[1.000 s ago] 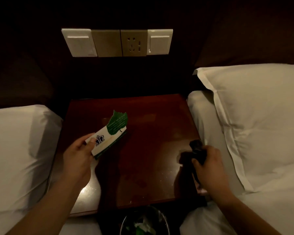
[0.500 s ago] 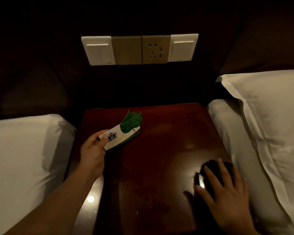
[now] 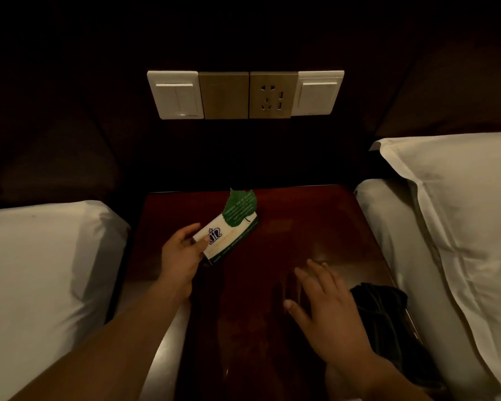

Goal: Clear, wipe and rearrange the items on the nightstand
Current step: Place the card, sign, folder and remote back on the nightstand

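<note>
— So, from the head view, what is on the nightstand (image 3: 301, 227) now?

— Very little. The dark wooden top carries a dark cloth (image 3: 385, 311), bunched at the front right edge against the bedding. A white card (image 3: 229, 227) with a green leaf is held over the back left part.

— And the hands?

— The left hand (image 3: 182, 253) pinches the near end of the card between thumb and fingers. The card's far end points toward the back edge, and I cannot tell whether it touches the wood. The right hand (image 3: 327, 308) grasps nothing. Its fingers are straight and spread, low over the front right part, just beside the cloth and not on it.

— How far along, then?

— Clearing looks done. The sheen on the top suggests the wiping is finished or nearly so, though in this dim light that is a guess. What is left, I judge, is the rearranging: setting the card down and taking the cloth away.
</note>
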Action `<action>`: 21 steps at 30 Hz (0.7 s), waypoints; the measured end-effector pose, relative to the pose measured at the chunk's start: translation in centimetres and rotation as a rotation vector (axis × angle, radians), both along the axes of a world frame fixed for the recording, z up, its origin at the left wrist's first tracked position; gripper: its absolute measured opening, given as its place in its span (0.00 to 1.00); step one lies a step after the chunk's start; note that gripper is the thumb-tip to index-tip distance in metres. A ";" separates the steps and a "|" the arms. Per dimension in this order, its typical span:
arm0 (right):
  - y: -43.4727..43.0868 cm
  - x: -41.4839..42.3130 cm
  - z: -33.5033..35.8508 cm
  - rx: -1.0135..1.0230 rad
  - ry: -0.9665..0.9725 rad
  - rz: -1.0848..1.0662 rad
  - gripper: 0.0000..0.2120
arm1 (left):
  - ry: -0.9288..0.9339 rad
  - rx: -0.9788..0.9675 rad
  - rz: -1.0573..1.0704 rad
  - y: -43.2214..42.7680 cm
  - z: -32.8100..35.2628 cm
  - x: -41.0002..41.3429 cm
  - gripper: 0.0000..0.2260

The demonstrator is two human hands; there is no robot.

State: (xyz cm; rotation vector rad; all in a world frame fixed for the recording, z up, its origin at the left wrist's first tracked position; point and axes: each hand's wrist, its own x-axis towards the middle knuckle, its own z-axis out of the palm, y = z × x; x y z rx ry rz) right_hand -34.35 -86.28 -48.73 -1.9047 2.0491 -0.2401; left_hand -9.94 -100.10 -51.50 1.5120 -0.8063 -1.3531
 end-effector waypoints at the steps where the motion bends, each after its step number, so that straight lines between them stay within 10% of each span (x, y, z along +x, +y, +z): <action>1: 0.0 0.0 0.2 0.005 0.001 -0.005 0.30 | 0.004 0.017 -0.007 0.1 0.3 0.2 0.16; 7: 0.4 0.1 1.2 0.015 0.020 0.016 0.31 | -0.090 0.030 0.016 3.1 1.8 1.3 0.19; 21: 2.0 2.5 5.2 -0.046 -0.056 0.131 0.30 | -1.147 -0.160 -0.325 13.3 5.6 5.1 0.29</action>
